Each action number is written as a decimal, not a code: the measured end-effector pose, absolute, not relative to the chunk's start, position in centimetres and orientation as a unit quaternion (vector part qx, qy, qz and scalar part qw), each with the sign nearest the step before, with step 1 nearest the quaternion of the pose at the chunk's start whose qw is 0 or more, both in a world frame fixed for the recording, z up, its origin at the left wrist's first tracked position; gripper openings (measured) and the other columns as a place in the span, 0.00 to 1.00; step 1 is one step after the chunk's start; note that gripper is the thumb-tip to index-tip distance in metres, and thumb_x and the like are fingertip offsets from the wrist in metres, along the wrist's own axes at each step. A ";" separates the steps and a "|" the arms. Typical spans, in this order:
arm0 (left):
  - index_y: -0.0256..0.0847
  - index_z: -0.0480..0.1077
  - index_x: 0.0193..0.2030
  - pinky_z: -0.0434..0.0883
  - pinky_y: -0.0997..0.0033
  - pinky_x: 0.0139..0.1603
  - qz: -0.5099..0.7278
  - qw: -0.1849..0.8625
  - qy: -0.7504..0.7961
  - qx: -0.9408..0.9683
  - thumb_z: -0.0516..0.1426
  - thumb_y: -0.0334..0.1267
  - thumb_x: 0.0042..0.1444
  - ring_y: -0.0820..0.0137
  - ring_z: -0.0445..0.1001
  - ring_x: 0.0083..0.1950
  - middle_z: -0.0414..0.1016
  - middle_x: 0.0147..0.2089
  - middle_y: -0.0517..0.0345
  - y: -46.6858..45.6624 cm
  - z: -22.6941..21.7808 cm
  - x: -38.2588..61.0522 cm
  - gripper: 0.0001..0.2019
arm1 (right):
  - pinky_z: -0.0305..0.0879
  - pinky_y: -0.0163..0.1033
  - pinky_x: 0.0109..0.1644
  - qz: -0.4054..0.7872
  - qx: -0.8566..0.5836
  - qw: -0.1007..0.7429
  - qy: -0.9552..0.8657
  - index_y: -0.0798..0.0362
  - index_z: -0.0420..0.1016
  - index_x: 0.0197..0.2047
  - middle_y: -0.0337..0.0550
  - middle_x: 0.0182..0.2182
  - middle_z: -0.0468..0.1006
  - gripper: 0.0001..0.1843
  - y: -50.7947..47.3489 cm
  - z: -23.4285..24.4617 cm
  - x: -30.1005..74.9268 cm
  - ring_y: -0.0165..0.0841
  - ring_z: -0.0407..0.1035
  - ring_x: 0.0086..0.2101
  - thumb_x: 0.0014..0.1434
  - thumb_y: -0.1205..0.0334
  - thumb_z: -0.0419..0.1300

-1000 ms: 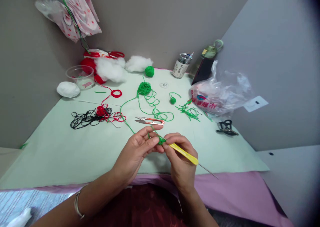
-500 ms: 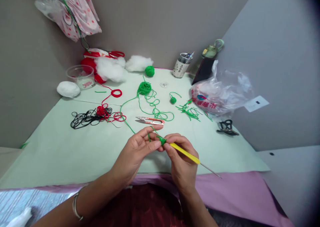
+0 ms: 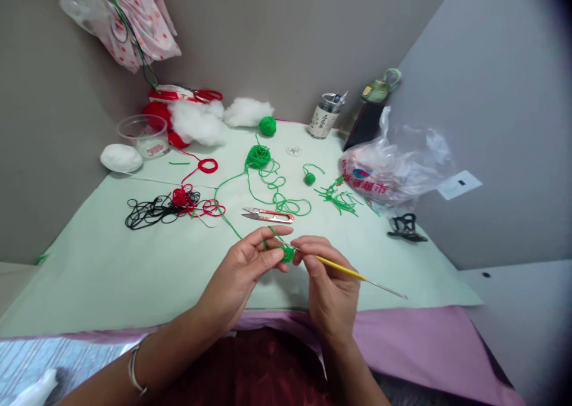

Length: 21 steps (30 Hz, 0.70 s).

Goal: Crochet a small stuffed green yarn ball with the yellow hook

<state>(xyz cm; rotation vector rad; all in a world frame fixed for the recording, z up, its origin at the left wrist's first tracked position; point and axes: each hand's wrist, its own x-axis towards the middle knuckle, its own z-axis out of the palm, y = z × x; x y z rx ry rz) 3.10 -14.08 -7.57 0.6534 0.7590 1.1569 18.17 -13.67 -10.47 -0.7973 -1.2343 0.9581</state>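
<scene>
My left hand (image 3: 245, 269) pinches a small green crochet piece (image 3: 287, 253) between thumb and fingers, with green yarn (image 3: 232, 224) running over the index finger back to a loose green pile (image 3: 258, 156). My right hand (image 3: 328, 281) is closed on a yellow-handled crochet hook (image 3: 346, 270), whose tip sits in the green piece while its metal end points right. Both hands hover over the near edge of the pale green table (image 3: 111, 269).
Orange thread snips (image 3: 268, 216) lie just beyond my hands. Black and red yarn tangles (image 3: 165, 206) sit to the left, green scraps (image 3: 337, 200) and a plastic bag (image 3: 388, 167) to the right. White stuffing (image 3: 201, 123), a clear cup (image 3: 143, 135) and a jar (image 3: 324, 118) stand at the back.
My right hand has turned the hook so its handle lies flatter and points further right. The left hand keeps its pinch on the green piece.
</scene>
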 end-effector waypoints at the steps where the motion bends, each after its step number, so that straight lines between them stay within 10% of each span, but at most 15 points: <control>1: 0.44 0.81 0.53 0.70 0.74 0.47 0.522 0.721 0.348 0.296 0.67 0.37 0.61 0.75 0.74 0.38 0.75 0.40 0.61 -14.1 -7.6 3.1 0.14 | 0.74 0.40 0.42 0.428 -0.343 0.640 -0.538 0.43 0.85 0.43 0.41 0.41 0.84 0.10 -13.7 -10.5 18.2 0.33 0.76 0.38 0.67 0.66 0.64; 10: 0.42 0.81 0.52 0.70 0.71 0.48 0.522 0.712 0.368 0.292 0.68 0.38 0.59 0.73 0.73 0.39 0.74 0.40 0.59 -14.2 -7.4 2.9 0.14 | 0.76 0.40 0.38 0.476 -0.338 0.640 -0.499 0.51 0.82 0.39 0.45 0.36 0.84 0.11 -13.5 -10.1 18.2 0.33 0.76 0.31 0.70 0.56 0.61; 21: 0.44 0.82 0.51 0.68 0.69 0.47 0.525 0.698 0.383 0.301 0.68 0.38 0.59 0.71 0.72 0.39 0.74 0.39 0.59 -14.4 -7.4 2.9 0.13 | 0.74 0.45 0.42 0.318 -0.358 0.605 -0.636 0.48 0.81 0.44 0.45 0.39 0.83 0.13 -14.7 -9.5 19.1 0.37 0.77 0.38 0.71 0.69 0.55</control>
